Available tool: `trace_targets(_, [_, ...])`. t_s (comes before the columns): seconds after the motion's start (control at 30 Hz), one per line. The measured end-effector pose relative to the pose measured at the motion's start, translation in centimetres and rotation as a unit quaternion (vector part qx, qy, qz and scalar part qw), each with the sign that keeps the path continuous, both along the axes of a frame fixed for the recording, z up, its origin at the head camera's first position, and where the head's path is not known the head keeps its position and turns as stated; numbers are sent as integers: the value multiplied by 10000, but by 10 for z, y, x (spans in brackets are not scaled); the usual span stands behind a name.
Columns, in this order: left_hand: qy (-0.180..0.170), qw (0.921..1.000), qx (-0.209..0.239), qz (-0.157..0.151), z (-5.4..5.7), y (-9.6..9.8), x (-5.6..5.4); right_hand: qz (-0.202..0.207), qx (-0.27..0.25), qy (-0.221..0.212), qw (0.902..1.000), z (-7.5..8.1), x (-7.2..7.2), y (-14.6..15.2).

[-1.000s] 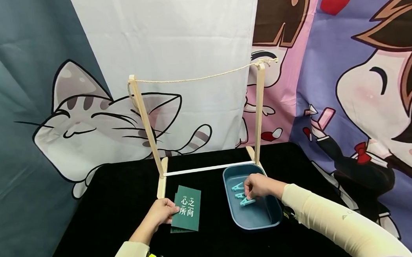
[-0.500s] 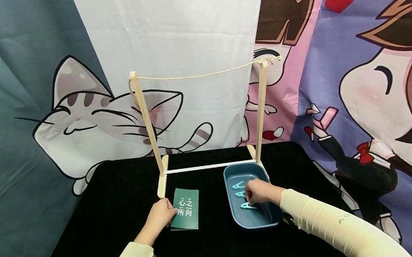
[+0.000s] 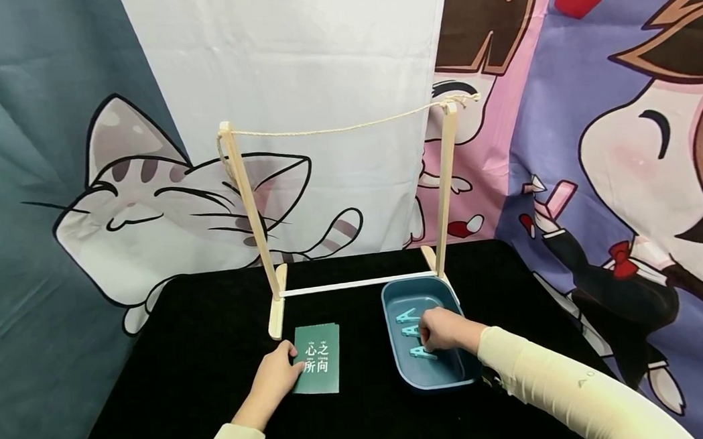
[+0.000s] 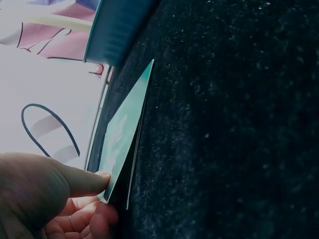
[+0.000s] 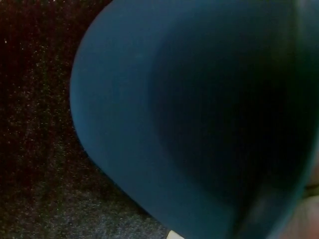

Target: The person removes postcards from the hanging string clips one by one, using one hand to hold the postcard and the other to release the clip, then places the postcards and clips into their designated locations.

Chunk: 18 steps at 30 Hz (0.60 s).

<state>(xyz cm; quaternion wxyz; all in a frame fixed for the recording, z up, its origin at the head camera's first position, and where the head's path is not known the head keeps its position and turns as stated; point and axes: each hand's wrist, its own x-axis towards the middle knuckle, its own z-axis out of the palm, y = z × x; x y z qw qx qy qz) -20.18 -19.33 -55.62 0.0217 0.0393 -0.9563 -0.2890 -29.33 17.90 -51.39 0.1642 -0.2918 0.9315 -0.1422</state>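
My left hand (image 3: 272, 380) pinches the near left edge of a green card (image 3: 319, 368) with white lettering, thumb on top and fingers below in the left wrist view. A second card (image 4: 131, 181) lies under it, a narrow gap between them. Over the blue tray (image 3: 396, 361), my right hand (image 3: 445, 328) reaches in with curled fingers beside the light-blue clothespins. One clothespin (image 3: 407, 315) lies toward the back, another (image 3: 411, 331) is partly behind the fingers, and a third (image 3: 423, 353) is just below the fingertips. Whether the right fingers hold one is hidden.
Behind the hands stands a wooden frame (image 3: 249, 219) with a slack rope (image 3: 334, 130) across its top and a white bar (image 3: 358, 284) low down. A black cloth (image 3: 364, 420) covers the table. A printed cartoon curtain (image 3: 341, 45) hangs behind.
The upper green card has turned and come down to line up with the one beneath. The nearest clothespin has shifted slightly and lies straighter. My right hand has stayed in the tray.
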Motion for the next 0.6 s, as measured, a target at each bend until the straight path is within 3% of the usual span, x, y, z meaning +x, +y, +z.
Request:
trace_targets(0.2, [7, 9999, -76, 96, -1, 1, 3, 154, -131, 38, 9998, 3, 2, -3])
trace_targets(0.6, [280, 9982, -536, -34, -8, 2, 3, 199, -50, 86, 9998, 3, 2, -3])
